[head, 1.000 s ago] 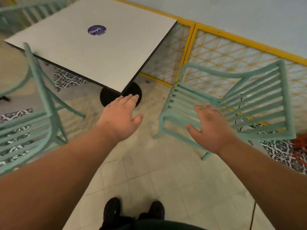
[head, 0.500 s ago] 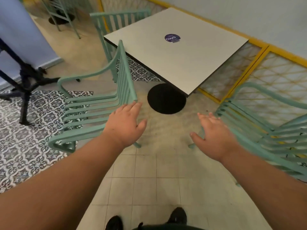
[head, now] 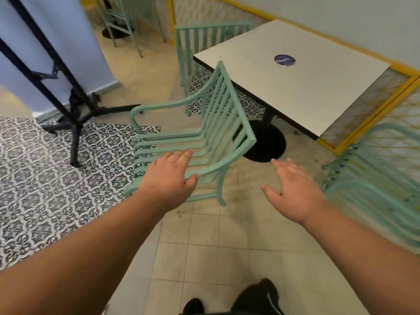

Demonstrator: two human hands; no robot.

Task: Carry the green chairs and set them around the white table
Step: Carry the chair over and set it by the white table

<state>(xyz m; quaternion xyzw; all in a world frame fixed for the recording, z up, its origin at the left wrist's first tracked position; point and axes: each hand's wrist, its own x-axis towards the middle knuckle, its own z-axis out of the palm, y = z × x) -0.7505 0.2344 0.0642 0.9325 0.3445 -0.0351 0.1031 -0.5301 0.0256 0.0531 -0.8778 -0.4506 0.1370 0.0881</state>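
A white square table (head: 302, 87) with a purple sticker stands on a black round base. One green slatted chair (head: 204, 133) stands at the table's near-left side, its back toward the table. My left hand (head: 169, 181) hovers over that chair's near armrest, fingers apart, holding nothing. My right hand (head: 293, 188) is spread open over the floor, to the right of that chair. A second green chair (head: 372, 178) stands at the right, blurred. A third green chair (head: 204, 42) stands at the table's far-left side.
A black folding stand (head: 75, 105) with a pale banner stands at the left on patterned tiles. Another green chair (head: 122, 17) stands at the back. A yellow-framed lattice wall (head: 372, 114) runs behind the table. My shoes (head: 250, 301) are on beige tiles.
My view has swung left: the table and right chair slid right in the frame, the left chair came to the centre. My left hand now hovers over its armrest.
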